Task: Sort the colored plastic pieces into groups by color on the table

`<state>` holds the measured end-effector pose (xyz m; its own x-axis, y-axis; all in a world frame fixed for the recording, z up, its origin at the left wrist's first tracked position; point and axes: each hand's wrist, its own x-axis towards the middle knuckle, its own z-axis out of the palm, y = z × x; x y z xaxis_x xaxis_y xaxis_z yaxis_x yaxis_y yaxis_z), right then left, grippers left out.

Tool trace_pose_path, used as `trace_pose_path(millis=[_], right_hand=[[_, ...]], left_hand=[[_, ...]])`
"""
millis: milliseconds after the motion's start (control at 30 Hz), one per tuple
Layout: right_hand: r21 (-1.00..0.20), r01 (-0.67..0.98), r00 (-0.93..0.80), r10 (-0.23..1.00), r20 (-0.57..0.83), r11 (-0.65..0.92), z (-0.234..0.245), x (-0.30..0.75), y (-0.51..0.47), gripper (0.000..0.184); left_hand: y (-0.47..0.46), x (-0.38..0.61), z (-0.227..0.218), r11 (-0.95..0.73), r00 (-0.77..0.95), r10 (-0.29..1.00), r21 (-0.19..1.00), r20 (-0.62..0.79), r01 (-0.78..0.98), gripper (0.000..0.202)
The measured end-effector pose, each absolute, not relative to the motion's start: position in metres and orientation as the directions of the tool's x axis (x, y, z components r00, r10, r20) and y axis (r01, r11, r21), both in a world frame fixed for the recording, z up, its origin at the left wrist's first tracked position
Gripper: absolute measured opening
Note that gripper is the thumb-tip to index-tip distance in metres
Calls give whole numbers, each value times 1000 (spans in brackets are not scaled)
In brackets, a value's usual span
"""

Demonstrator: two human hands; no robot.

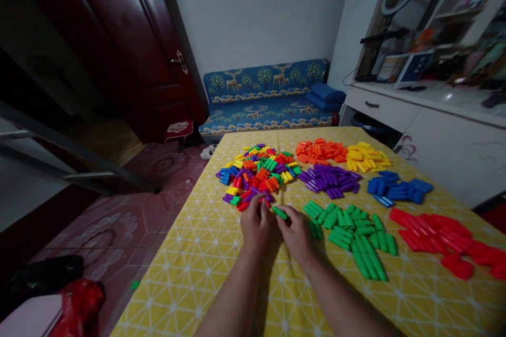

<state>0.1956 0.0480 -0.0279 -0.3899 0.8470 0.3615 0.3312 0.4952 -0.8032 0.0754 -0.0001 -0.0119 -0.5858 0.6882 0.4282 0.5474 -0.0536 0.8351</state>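
Observation:
My right hand (295, 231) pinches a small green plastic building piece (280, 212) between thumb and fingers, just above the table. Close beside it, my left hand (255, 224) rests at the near edge of a mixed-colour pile of building pieces (261, 171). Its fingers are curved and look apart, with nothing visible held in them; the fingertips are partly hidden against red and purple pieces. To the right of my right hand lies a group of green pieces (351, 229), some joined side by side.
Sorted piles of orange (321, 151), yellow (367, 157), purple (330, 181), blue (399, 188) and red pieces (438, 234) lie on the yellow patterned tablecloth (185, 268). A green piece (135, 285) is on the floor. Beyond stand a blue sofa (261, 111) and a white desk (446, 131).

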Motion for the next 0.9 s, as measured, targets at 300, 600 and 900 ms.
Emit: trace_pose_path(millis=[300, 600, 900], right_hand=[[-838, 323, -390, 869, 305, 439, -30, 197, 49, 22], [-726, 222, -652, 653, 386, 651, -1, 204, 33, 27], [-891, 33, -373, 833, 409, 452, -11, 197, 35, 46]], left_hand=[[-11, 15, -17, 446, -716, 549, 573, 432, 688, 38], [-14, 3, -19, 356, -722, 471, 640, 506, 681, 27], [-2, 56, 4, -226, -570, 821, 935, 31, -273, 51]])
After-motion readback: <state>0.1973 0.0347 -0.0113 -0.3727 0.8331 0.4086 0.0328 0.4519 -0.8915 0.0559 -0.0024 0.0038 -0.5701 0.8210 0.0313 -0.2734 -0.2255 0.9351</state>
